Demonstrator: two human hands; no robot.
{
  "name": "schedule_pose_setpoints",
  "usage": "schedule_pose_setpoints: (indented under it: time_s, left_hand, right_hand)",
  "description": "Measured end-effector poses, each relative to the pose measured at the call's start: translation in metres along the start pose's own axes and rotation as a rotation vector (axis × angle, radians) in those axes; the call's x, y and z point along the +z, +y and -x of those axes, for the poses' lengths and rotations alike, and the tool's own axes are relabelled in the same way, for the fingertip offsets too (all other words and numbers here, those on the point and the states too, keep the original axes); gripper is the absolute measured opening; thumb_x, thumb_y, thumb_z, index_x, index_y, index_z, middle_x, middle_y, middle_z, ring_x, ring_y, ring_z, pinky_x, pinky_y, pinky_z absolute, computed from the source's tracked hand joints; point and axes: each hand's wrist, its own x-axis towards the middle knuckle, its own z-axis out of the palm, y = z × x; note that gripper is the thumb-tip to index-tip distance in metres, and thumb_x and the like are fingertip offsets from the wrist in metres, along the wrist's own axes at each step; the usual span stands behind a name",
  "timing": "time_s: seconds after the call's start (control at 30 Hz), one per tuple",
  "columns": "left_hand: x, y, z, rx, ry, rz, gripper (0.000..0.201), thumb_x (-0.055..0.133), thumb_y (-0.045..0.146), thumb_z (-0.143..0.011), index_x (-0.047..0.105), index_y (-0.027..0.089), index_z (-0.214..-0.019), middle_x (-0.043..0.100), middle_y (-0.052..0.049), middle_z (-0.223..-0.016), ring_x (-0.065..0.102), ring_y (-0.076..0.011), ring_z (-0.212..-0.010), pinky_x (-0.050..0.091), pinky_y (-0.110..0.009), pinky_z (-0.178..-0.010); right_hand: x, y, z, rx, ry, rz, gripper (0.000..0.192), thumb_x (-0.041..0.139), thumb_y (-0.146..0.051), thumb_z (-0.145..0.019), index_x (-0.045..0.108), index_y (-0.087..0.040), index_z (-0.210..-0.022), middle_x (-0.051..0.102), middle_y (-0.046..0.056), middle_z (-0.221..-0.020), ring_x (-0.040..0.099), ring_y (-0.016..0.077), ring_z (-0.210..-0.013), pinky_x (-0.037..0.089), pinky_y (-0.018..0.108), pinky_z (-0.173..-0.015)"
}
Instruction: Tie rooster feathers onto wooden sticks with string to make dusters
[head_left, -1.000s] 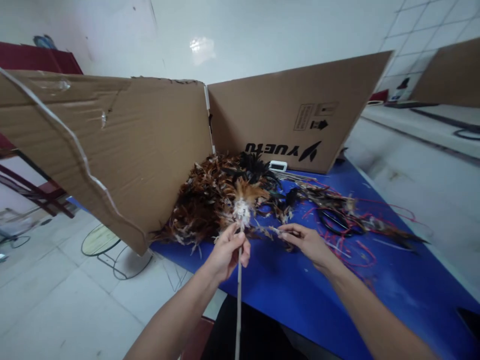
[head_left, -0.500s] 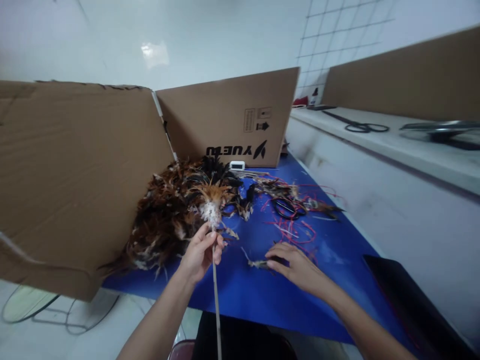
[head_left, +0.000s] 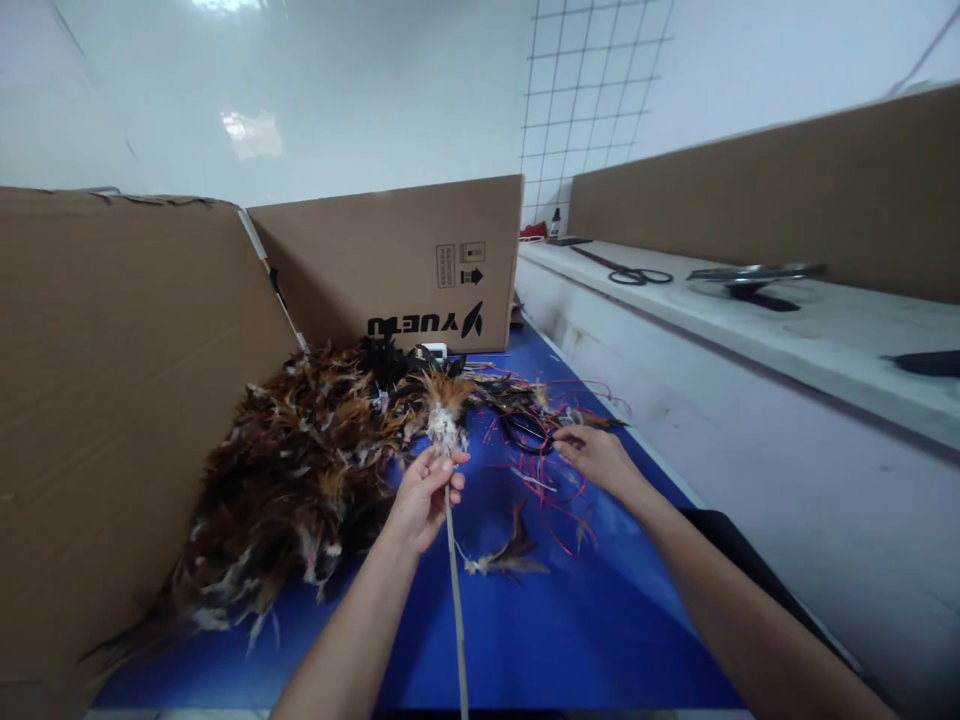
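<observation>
Pale stick (head_left: 457, 600): left hand (head_left: 429, 498) closed round it below feathers (head_left: 445, 410); right hand (head_left: 598, 458) half-curled at scissors (head_left: 526, 432) towards tabletop's (head_left: 600, 620) right edge, hold unclear. Best keep stick steady.

The right hand (head_left: 592, 458) is now off the feather tuft (head_left: 501, 559) near the table's (head_left: 600, 630) front edge and beside the black scissors (head_left: 527, 434)

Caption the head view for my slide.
Left hand grips a feather-tipped stick; right hand beside black scissors on a blue table.
</observation>
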Motion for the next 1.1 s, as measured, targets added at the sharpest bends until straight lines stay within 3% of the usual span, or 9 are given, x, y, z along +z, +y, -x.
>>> schedule_pose_setpoints:
  time_s: [0.1,0.27,0.43,0.53,0.67,0.83,1.0,1.1]
  left_hand:
    - [-0.008,-0.01,-0.007,0.015,0.004,0.021,0.035,0.072,0.015,-0.065,0.049,0.015,-0.092,0.064,-0.005,-0.089,0.054,-0.006,-0.055,0.044,-0.014,-0.041]
    - [-0.022,-0.015,-0.01,0.0,0.062,0.037,0.042,0.072,0.015,-0.064,0.045,0.018,-0.096,0.064,-0.004,-0.09,0.055,-0.0059,-0.054,0.044,-0.014,-0.042]
    - [-0.025,-0.01,-0.011,0.0,0.088,0.059,0.042,0.073,0.014,-0.063,0.046,0.017,-0.095,0.063,-0.003,-0.089,0.054,-0.0053,-0.053,0.044,-0.014,-0.041]
    - [-0.024,-0.007,-0.009,-0.008,0.053,0.058,0.041,0.072,0.015,-0.064,0.048,0.016,-0.097,0.063,-0.003,-0.087,0.054,-0.0054,-0.053,0.044,-0.015,-0.042]
    - [-0.022,-0.006,-0.007,-0.055,0.043,0.035,0.036,0.071,0.017,-0.066,0.049,0.015,-0.095,0.062,-0.002,-0.079,0.053,-0.0045,-0.051,0.044,-0.015,-0.044]
    - [-0.021,-0.009,-0.006,-0.043,0.011,0.028,0.035,0.07,0.016,-0.067,0.047,0.016,-0.093,0.06,0.0,-0.074,0.053,-0.005,-0.051,0.045,-0.015,-0.046]
    - [-0.023,-0.012,-0.006,-0.026,-0.023,0.025,0.032,0.069,0.014,-0.068,0.047,0.016,-0.092,0.058,0.0,-0.073,0.052,-0.0055,-0.054,0.046,-0.015,-0.047]
    - [-0.024,-0.013,-0.006,-0.03,-0.045,0.006,0.027,0.068,0.015,-0.07,0.048,0.015,-0.088,0.057,0.0,-0.073,0.052,-0.005,-0.053,0.045,-0.015,-0.047]
  right_hand:
    - [0.018,0.008,-0.032,0.073,0.02,0.026,0.015,0.055,-0.029,-0.075,0.065,-0.021,-0.081,0.069,0.004,-0.078,0.063,0.018,-0.074,0.045,0.026,-0.068]
    - [0.041,0.011,-0.062,0.199,0.073,0.031,0.012,0.061,-0.028,-0.068,0.064,-0.016,-0.069,0.068,0.012,-0.075,0.062,0.027,-0.082,0.043,0.034,-0.069]
    - [0.035,0.006,-0.068,0.232,0.072,-0.141,0.012,0.059,-0.018,-0.067,0.059,-0.018,-0.056,0.067,0.009,-0.069,0.063,0.025,-0.082,0.045,0.033,-0.071]
    - [0.016,0.002,-0.065,0.238,0.042,-0.318,0.011,0.056,-0.018,-0.072,0.057,-0.018,-0.06,0.067,0.006,-0.066,0.064,0.0192,-0.071,0.048,0.029,-0.064]
    - [-0.027,-0.004,-0.055,0.246,0.032,-0.55,0.013,0.053,-0.026,-0.078,0.053,-0.017,-0.069,0.066,0.006,-0.068,0.061,0.0128,-0.056,0.05,0.025,-0.053]
    - [-0.09,-0.018,-0.043,0.151,0.078,-0.881,0.022,0.068,-0.032,-0.069,0.052,-0.017,-0.065,0.054,-0.003,-0.055,0.038,0.0024,-0.036,0.032,0.018,-0.035]
    - [-0.139,-0.054,-0.028,0.04,0.188,-0.85,0.016,0.06,-0.023,-0.078,0.052,-0.017,-0.066,0.051,-0.005,-0.051,0.031,-0.0013,-0.034,0.018,0.019,-0.037]
    - [-0.159,-0.078,-0.016,-0.071,0.251,-0.841,0.014,0.06,-0.023,-0.078,0.053,-0.019,-0.066,0.05,-0.005,-0.052,0.032,-0.0015,-0.035,0.018,0.02,-0.039]
